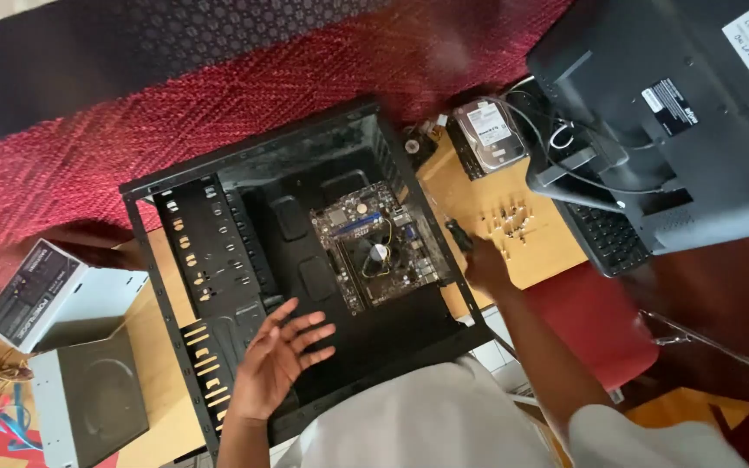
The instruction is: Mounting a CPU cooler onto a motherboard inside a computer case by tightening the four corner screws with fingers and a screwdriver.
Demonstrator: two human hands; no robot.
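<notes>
Left hand (pixel 281 355) spread wide over the open computer case (pixel 244 217), right hand (pixel 485 263) gripping a screwdriver (pixel 459 235); a slip could gouge the motherboard (pixel 381 245).

Soft daylight falls from the upper left, washing out the grey box (pixel 58 290) there; the right side sinks into deep shadow. The right hand (pixel 485 264) smears with motion blur (edges bend slightly).
</notes>
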